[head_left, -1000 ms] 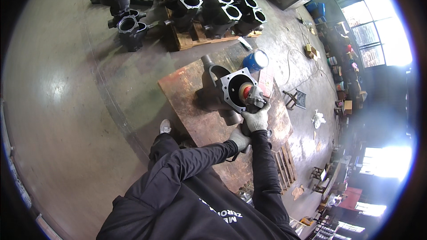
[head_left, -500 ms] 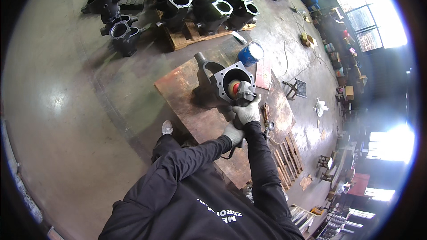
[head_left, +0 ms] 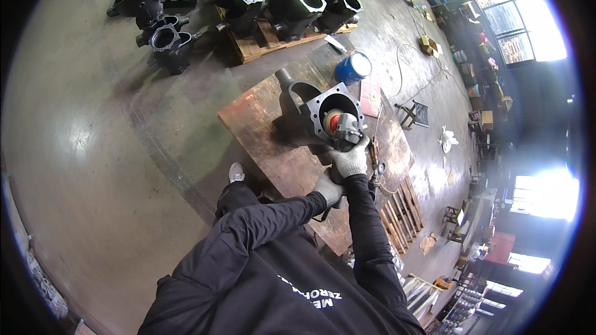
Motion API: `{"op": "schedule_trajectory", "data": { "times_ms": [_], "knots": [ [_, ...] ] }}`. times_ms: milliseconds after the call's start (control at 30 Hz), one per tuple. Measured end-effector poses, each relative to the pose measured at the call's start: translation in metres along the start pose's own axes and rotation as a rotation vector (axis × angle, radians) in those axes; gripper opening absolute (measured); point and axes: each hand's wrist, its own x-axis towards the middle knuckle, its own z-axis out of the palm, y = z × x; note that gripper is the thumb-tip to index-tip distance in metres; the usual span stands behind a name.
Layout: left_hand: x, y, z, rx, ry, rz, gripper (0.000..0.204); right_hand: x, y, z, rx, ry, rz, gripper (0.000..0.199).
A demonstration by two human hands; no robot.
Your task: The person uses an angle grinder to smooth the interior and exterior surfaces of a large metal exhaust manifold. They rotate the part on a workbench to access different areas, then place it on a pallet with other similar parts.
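Note:
An angle grinder [head_left: 349, 129] with a red-centred disc reaches into the open bore of a black metal casting [head_left: 298, 121], inside its square bolt-hole flange. My right hand [head_left: 351, 160], in a pale knit glove, is closed round the grinder body just behind its head. My left hand [head_left: 329, 188], gloved alike, grips the rear of the same grinder, nearer to me. The casting lies on a rusty steel table top [head_left: 248, 111], its flange facing up and toward me. The disc's far edge is hidden in the bore.
A blue can [head_left: 354, 68] stands on the table beyond the casting. A hose with a gauge [head_left: 380, 167] lies right of my hands. Farther off, a wooden pallet [head_left: 251, 51] bears several similar castings. More castings [head_left: 167, 43] stand on the floor at the far left.
The whole view has shifted slightly. Both hands keep hold of the grinder, and its disc stays inside the casting's bore.

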Motion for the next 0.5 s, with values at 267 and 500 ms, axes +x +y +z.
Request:
{"op": "schedule_trajectory", "data": {
  "times_ms": [267, 500],
  "knots": [
    [-0.014, 0.006, 0.007, -0.127, 0.017, 0.017, 0.057, -0.009, -0.005, -0.012, 0.021, 0.025, -0.116, 0.104],
    [0.015, -0.028, 0.002, -0.168, 0.069, -0.010, 0.057, -0.003, -0.024, -0.002, -0.086, -0.115, 0.056, 0.108]
  ]
}}
